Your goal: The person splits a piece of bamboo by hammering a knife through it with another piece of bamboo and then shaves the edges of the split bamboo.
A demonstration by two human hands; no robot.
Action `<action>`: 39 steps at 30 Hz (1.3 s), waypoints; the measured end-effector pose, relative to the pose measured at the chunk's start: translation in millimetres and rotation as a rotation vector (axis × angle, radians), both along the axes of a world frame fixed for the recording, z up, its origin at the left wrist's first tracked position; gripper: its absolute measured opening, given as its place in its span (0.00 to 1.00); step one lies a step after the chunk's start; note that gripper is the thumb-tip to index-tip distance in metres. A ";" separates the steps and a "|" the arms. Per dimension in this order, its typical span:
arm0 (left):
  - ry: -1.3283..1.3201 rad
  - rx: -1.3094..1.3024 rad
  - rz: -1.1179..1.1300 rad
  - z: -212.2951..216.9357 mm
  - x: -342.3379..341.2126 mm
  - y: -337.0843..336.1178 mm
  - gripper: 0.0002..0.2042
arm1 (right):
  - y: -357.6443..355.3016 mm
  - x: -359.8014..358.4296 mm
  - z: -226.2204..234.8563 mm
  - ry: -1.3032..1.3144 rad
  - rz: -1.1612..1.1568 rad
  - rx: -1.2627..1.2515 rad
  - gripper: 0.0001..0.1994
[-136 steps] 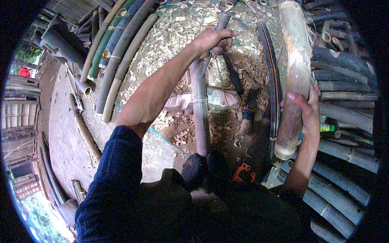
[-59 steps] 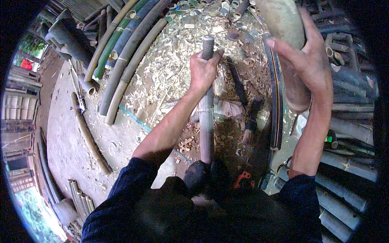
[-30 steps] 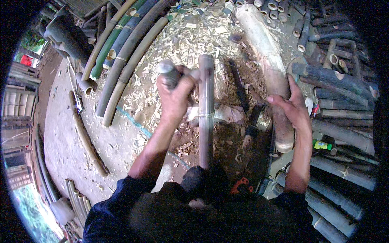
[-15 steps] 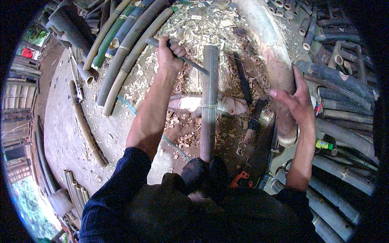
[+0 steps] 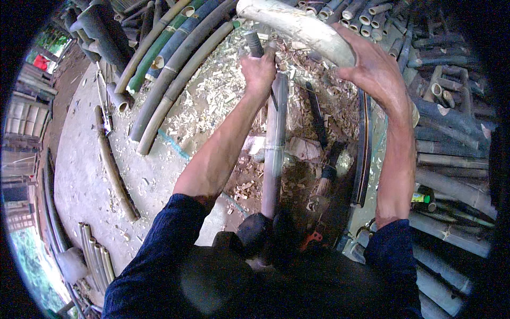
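A long grey bamboo pole (image 5: 273,133) points away from me, its middle over a rough wooden block (image 5: 305,149). My left hand (image 5: 258,73) is closed around a narrow dark bladed tool (image 5: 255,45) at the pole's far end. The tool's thin lower part (image 5: 274,100) lies close against the bamboo; whether it has bitten in I cannot tell. My right hand (image 5: 372,66) grips the near end of a thick pale wooden log (image 5: 300,24), which slants across the top of the view, beyond the pole. Some of its fingers are hidden behind the log.
Pale wood chips (image 5: 212,95) cover the ground around the pole. Long bamboo poles (image 5: 172,74) lie at far left, a curved strip (image 5: 114,165) on the concrete. More bamboo (image 5: 451,186) is stacked at right. A dark sheathed blade (image 5: 316,114) and an orange handle (image 5: 311,240) lie right of the pole.
My right hand has moved up and away with the log, which has swung from the right toward the top middle. My left hand has shifted right, and the tool now stands steeper.
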State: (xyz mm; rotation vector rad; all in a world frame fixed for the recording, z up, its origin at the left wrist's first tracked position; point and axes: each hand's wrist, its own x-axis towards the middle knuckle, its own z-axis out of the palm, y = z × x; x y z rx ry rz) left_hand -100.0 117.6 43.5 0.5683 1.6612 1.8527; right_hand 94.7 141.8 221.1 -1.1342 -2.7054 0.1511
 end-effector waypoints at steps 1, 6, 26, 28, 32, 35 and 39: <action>0.009 0.029 -0.022 1.5 -0.6 0.7 0.21 | -4.4 -6.8 7.4 0.090 -0.052 -0.179 0.43; -0.235 -0.078 -0.049 -2.4 -10.1 -0.6 0.15 | 69.1 25.9 -77.0 0.531 -0.039 -0.182 0.46; -0.191 -0.047 -0.012 -21.3 -7.4 6.1 0.16 | 47.2 22.5 -33.1 0.447 0.092 -0.296 0.41; -0.604 0.188 0.065 -56.5 -48.2 -9.2 0.14 | 64.4 33.7 -75.4 0.493 -0.074 -0.333 0.42; -1.010 0.098 0.194 -104.0 -69.4 -21.8 0.14 | 87.5 56.6 -135.8 0.330 -0.257 -0.475 0.44; -1.003 0.166 0.151 -97.3 -53.7 -22.5 0.12 | 101.1 79.0 -192.2 0.281 -0.322 -0.421 0.46; -1.024 0.353 -0.050 -105.1 -56.9 -27.6 0.12 | 105.3 76.6 -224.9 0.165 -0.345 -0.471 0.48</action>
